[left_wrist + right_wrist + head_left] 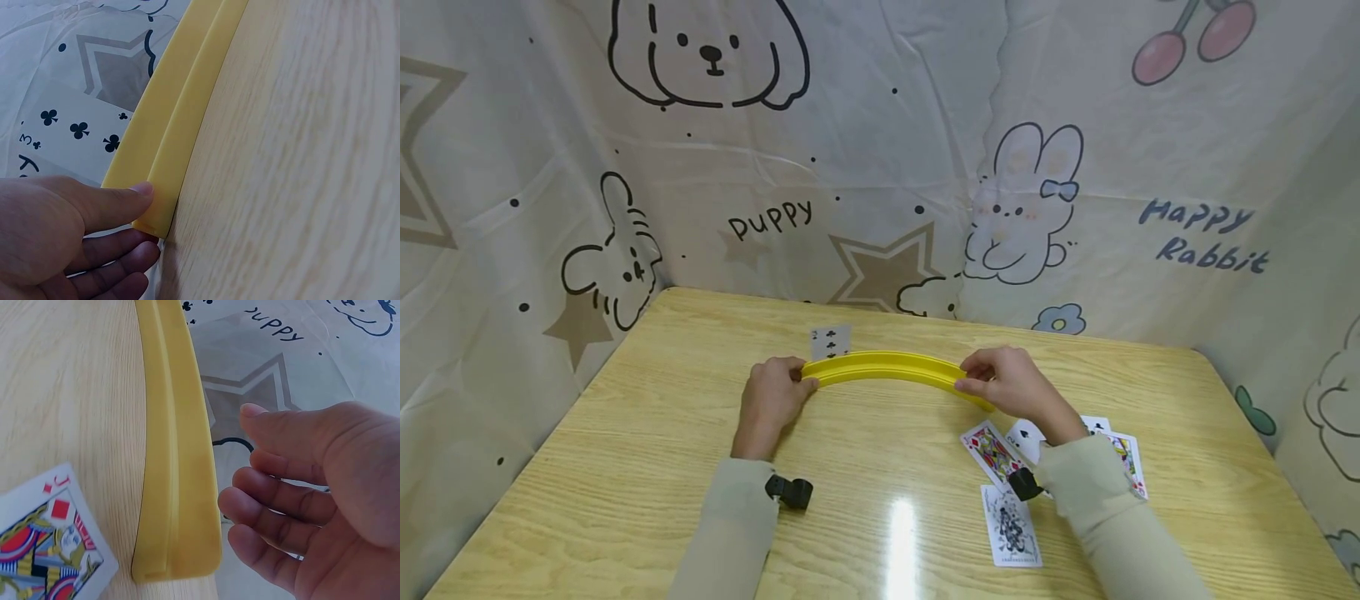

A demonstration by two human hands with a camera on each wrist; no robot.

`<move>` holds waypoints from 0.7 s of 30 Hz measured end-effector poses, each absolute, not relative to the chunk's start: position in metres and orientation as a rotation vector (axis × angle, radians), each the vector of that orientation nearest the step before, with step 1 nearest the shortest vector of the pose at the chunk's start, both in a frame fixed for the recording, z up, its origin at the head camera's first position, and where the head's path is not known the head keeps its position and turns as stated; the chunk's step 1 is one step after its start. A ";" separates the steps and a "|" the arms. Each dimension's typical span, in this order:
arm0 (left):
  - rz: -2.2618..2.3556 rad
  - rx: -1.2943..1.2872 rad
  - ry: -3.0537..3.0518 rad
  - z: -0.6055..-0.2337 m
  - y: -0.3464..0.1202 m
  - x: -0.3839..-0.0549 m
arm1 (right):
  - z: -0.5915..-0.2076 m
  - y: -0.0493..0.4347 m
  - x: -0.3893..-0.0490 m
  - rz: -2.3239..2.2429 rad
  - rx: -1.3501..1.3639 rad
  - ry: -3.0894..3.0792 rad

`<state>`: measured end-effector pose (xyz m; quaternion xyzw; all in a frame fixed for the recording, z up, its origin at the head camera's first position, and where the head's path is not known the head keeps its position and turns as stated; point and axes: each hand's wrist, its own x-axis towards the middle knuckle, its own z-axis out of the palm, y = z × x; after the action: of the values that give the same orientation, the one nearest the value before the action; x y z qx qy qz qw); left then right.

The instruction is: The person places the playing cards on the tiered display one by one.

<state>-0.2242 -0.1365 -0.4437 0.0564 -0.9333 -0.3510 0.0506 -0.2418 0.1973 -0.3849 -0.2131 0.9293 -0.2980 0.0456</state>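
Observation:
A curved yellow card holder (pixel 880 364) lies across the middle of the table, its ends bending toward the person. My left hand (pixel 771 398) pinches its left end; in the left wrist view the thumb (pixel 128 199) lies on the front, with fingers under the end. Upright at the holder's back, toward the left, stands a three of clubs (pixel 831 338), its lower part hidden. My right hand (pixel 1011 383) is beside the right end. In the right wrist view its fingers (pixel 275 497) are loosely bent, with nothing between thumb and fingertips.
Right of the middle lie face-up cards: a jack of diamonds (pixel 988 450), a spade card (pixel 1025 437), a joker (pixel 1011 527) and a picture card (pixel 1129 462), partly under the right forearm. A printed curtain (pixel 880 150) hangs behind the wooden table (pixel 647 433).

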 end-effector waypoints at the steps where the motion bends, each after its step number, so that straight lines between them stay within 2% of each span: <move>1: -1.069 0.172 -2.841 -0.444 -0.136 -0.224 | -0.385 0.199 -0.241 -0.904 -0.651 2.839; 21: -1.075 0.193 -2.844 -0.445 -0.136 -0.225 | -0.397 0.225 -0.226 -0.794 -0.589 2.794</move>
<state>-0.2251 -0.1362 -0.4445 0.0634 -0.9325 -0.3525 0.0474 -0.2263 0.2251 -0.3965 -0.1979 0.9390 -0.2668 0.0889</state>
